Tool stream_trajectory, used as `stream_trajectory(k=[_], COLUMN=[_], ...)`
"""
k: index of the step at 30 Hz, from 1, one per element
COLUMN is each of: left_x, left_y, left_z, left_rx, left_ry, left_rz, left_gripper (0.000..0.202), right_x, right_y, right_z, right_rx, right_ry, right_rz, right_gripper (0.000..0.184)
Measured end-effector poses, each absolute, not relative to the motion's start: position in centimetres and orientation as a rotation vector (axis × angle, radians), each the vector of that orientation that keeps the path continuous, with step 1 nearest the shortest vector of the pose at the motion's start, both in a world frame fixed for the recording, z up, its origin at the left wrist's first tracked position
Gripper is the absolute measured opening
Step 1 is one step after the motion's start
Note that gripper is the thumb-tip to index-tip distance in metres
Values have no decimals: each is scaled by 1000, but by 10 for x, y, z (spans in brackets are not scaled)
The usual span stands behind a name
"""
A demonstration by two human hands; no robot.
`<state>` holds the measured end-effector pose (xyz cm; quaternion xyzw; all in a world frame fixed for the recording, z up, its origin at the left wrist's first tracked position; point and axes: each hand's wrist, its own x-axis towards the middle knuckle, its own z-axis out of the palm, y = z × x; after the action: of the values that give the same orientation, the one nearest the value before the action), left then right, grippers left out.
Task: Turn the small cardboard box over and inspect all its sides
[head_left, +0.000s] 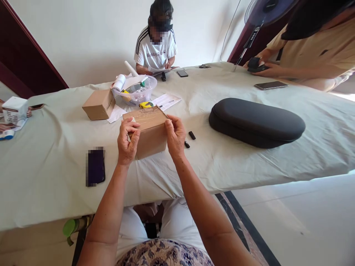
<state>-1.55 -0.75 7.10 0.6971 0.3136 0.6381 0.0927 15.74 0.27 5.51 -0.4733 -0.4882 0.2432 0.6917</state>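
A brown cardboard box [151, 142] stands in front of me, tilted slightly, with clear tape and dark scribbled lines on its top. My left hand [128, 142] grips its left side, the fingers curled over the top edge near a small white patterned patch. On the opposite side, my right hand [175, 137] holds the upper right corner between thumb and fingers. A thin stick-like strip runs along that top edge by the right fingertips; I cannot tell whether it is separate from the box. Two small black pieces, one a cap [192, 135], lie just right of my right hand.
Behind the box are a yellow tape measure [146, 105], printed paper [168, 100], a plastic basin [151, 88] of items and another carton [97, 105]. A black case [256, 122] lies right, a phone [95, 166] left. Other people sit around the cloth-covered table [55, 147].
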Motion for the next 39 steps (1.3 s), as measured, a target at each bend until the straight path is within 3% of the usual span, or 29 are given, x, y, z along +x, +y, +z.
stream_trajectory(k=[10, 15, 25, 32, 39], left_x=[-17, -15, -20, -13, -12], left_y=[-10, -8, -6, -1, 0], left_z=[55, 56, 53, 51, 53], left_rx=[2045, 2021, 2009, 2031, 2033], left_ry=[985, 922, 1013, 1082, 1052], left_rz=[1901, 1909, 1988, 1965, 1990], left_gripper=[22, 21, 31, 37, 29], right_x=[185, 195, 194, 189, 185], right_y=[11, 2, 6, -1, -1], right_z=[-18, -32, -56, -44, -46], right_rx=[-943, -988, -1126, -1273, -1324], right_ry=[-1043, -1053, -1286, -1422, -1460], right_rz=[983, 1102, 1005, 844, 745], right_gripper=[36, 32, 33, 36, 40])
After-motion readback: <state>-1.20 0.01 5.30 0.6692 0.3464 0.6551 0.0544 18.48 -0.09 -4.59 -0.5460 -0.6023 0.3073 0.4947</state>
